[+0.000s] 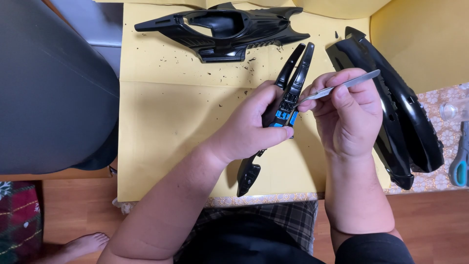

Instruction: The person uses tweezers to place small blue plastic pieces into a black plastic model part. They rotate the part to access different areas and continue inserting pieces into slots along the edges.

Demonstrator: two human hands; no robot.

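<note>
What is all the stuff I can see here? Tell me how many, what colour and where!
long forked plastic part: 1, glossy black with blue patches, centre, held above the paper
metal tool: 1, silver, thin, tip at the forked part
hollow body shell: 1, black, top of the paper
curved shell pieces: 2 it seems, glossy black, right edge of the paper
yellow paper: sheets covering the table
black shavings: many, scattered near the top
scissors handle: 1, blue-grey, far right
left hand: grips the forked part
right hand: holds the metal tool
</note>
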